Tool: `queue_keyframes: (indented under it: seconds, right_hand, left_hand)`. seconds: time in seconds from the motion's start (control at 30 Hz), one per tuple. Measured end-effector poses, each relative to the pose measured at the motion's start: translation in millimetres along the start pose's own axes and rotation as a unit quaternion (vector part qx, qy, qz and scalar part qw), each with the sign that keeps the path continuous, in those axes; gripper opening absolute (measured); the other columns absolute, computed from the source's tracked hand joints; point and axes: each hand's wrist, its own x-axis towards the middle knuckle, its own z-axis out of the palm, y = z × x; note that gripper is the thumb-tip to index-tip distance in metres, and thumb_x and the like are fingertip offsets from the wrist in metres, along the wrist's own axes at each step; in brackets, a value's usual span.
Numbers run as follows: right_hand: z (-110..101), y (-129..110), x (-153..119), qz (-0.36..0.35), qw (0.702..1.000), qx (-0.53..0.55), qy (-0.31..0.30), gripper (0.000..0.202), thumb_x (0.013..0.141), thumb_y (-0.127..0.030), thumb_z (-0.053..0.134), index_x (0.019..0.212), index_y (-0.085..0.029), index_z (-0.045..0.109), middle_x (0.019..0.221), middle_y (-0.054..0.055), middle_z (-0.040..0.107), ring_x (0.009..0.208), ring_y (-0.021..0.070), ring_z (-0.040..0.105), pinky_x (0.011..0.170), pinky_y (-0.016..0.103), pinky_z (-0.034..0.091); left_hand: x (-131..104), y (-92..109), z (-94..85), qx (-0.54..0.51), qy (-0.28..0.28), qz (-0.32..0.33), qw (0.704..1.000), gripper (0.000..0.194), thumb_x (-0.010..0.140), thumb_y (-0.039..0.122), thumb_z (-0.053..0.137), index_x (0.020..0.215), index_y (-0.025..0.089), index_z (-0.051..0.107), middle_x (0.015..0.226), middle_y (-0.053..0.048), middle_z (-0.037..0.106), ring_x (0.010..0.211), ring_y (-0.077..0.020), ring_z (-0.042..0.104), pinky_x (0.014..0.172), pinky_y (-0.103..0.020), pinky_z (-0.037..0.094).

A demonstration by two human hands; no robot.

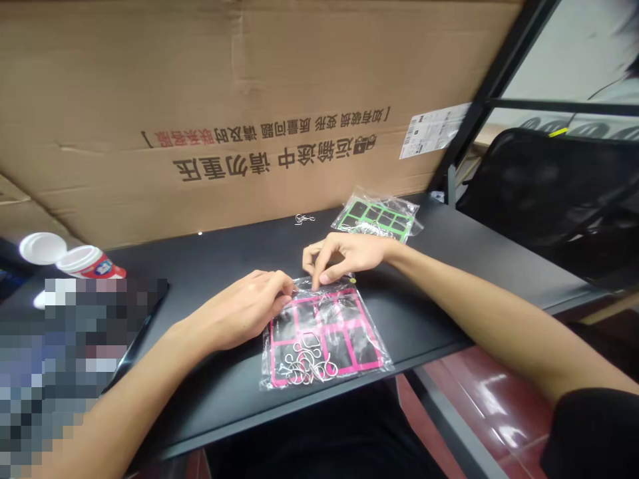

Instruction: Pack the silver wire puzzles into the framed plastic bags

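From here I log: transparent bag (325, 328), pink grid; metal pieces (306, 366), silver; farther bag (378, 214), green grid; surface (424, 326), black; cardboard (239, 80), brown, lettered black and red; cup (100, 263), white and red; floor tiles (479, 386), dark red.

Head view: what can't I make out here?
All in the head view:
- Left hand: whether it grips the pink-printed plastic bag; the hand itself hides the contact.
- Silver wire loops on that bag: their number; they overlap and are small.
- Green-printed plastic bag: its near edge, partly hidden by the right hand.
- Lower left: what lies under the pixelated patch.
- Black sleeve: cut off by the picture's edges.
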Motion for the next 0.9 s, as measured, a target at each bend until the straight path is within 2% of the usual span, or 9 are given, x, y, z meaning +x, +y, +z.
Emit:
queue_keyframes:
  seconds: [0.07, 0.2, 0.27, 0.37, 0.43, 0.53, 0.67, 0.77, 0.9]
  right_hand:
    - [-1, 8, -1, -0.002, 0.999, -0.018, 0.027, 0.029, 0.104, -0.045, 0.072, 0.107, -0.022, 0.089, 0.113, 0.009, 0.076, 0.096, 0.0203, 0.071, 0.087, 0.036, 0.061]
    - [0, 48, -1, 0.039, 0.958, -0.168, 0.231, 0.035, 0.108, -0.039, 0.062, 0.134, -0.023, 0.079, 0.146, 0.014, 0.068, 0.135, 0.0304, 0.066, 0.117, 0.052, 0.055]
    - [2, 69, 1, 0.077, 0.931, -0.247, 0.256, 0.049, 0.108, -0.040, 0.061, 0.154, -0.023, 0.066, 0.170, 0.017, 0.050, 0.159, 0.0352, 0.048, 0.132, 0.059, 0.039]
    - [3, 91, 8, 0.126, 0.920, -0.281, 0.242, 0.067, 0.109, -0.047, 0.058, 0.170, -0.022, 0.046, 0.183, 0.017, 0.030, 0.170, 0.0371, 0.029, 0.138, 0.061, 0.028]
    - [3, 98, 14, 0.151, 0.917, -0.289, 0.230, 0.071, 0.110, -0.051, 0.056, 0.172, -0.018, 0.042, 0.182, 0.020, 0.032, 0.170, 0.0384, 0.029, 0.138, 0.063, 0.027]
    - [1, 100, 19, 0.159, 0.914, -0.305, 0.218, 0.067, 0.111, -0.052, 0.054, 0.166, -0.014, 0.048, 0.172, 0.024, 0.048, 0.163, 0.0401, 0.042, 0.135, 0.065, 0.033]
    - [-1, 91, 16, 0.092, 0.913, -0.324, 0.232, 0.046, 0.109, -0.041, 0.058, 0.148, -0.016, 0.062, 0.146, 0.020, 0.068, 0.139, 0.0355, 0.063, 0.122, 0.058, 0.051]
    - [-3, 85, 12, 0.046, 0.912, -0.320, 0.254, 0.037, 0.106, -0.031, 0.060, 0.140, -0.017, 0.067, 0.138, 0.018, 0.067, 0.126, 0.0311, 0.068, 0.115, 0.052, 0.056]
    - [-9, 86, 8, 0.073, 0.899, -0.345, 0.259, 0.038, 0.106, -0.033, 0.063, 0.141, -0.018, 0.070, 0.139, 0.018, 0.066, 0.129, 0.0330, 0.065, 0.117, 0.055, 0.054]
  left_hand:
    - [0, 0, 0.1, 0.000, -0.001, -0.001, 1.000, 0.022, 0.118, 0.035, 0.040, 0.120, 0.025, 0.059, 0.120, -0.005, 0.075, 0.110, -0.0248, 0.071, 0.096, -0.040, 0.052]
    - [-1, -1, 0.4, -0.008, -0.002, -0.013, 1.000, 0.023, 0.118, 0.038, 0.040, 0.121, 0.025, 0.060, 0.122, -0.006, 0.075, 0.111, -0.0246, 0.071, 0.096, -0.039, 0.052]
    - [-1, -1, 0.1, -0.011, -0.005, -0.014, 1.000, 0.024, 0.118, 0.038, 0.040, 0.122, 0.025, 0.060, 0.124, -0.006, 0.075, 0.113, -0.0248, 0.071, 0.098, -0.040, 0.052]
    - [0, 0, -0.3, -0.010, -0.005, -0.013, 1.000, 0.024, 0.118, 0.037, 0.040, 0.122, 0.026, 0.060, 0.125, -0.006, 0.075, 0.114, -0.0251, 0.071, 0.098, -0.040, 0.053]
    - [0, 0, -0.1, -0.009, 0.000, -0.011, 1.000, 0.024, 0.118, 0.038, 0.041, 0.121, 0.025, 0.061, 0.124, -0.006, 0.076, 0.112, -0.0251, 0.071, 0.097, -0.040, 0.053]
    - [0, 0, 0.3, -0.009, 0.010, -0.004, 1.000, 0.025, 0.117, 0.039, 0.041, 0.121, 0.025, 0.062, 0.121, -0.007, 0.076, 0.110, -0.0256, 0.072, 0.097, -0.040, 0.053]
    - [0, 0, 0.6, -0.007, 0.012, -0.002, 1.000, 0.025, 0.117, 0.037, 0.042, 0.122, 0.025, 0.063, 0.118, -0.007, 0.076, 0.109, -0.0251, 0.072, 0.097, -0.040, 0.053]
    - [-1, -1, 1.3, -0.003, 0.011, -0.002, 1.000, 0.025, 0.118, 0.038, 0.041, 0.121, 0.025, 0.062, 0.119, -0.006, 0.075, 0.110, -0.0248, 0.071, 0.096, -0.039, 0.053]
    - [-1, -3, 3.0, -0.004, 0.015, 0.001, 1.000, 0.024, 0.118, 0.038, 0.042, 0.121, 0.025, 0.062, 0.119, -0.006, 0.076, 0.110, -0.0251, 0.072, 0.095, -0.039, 0.053]
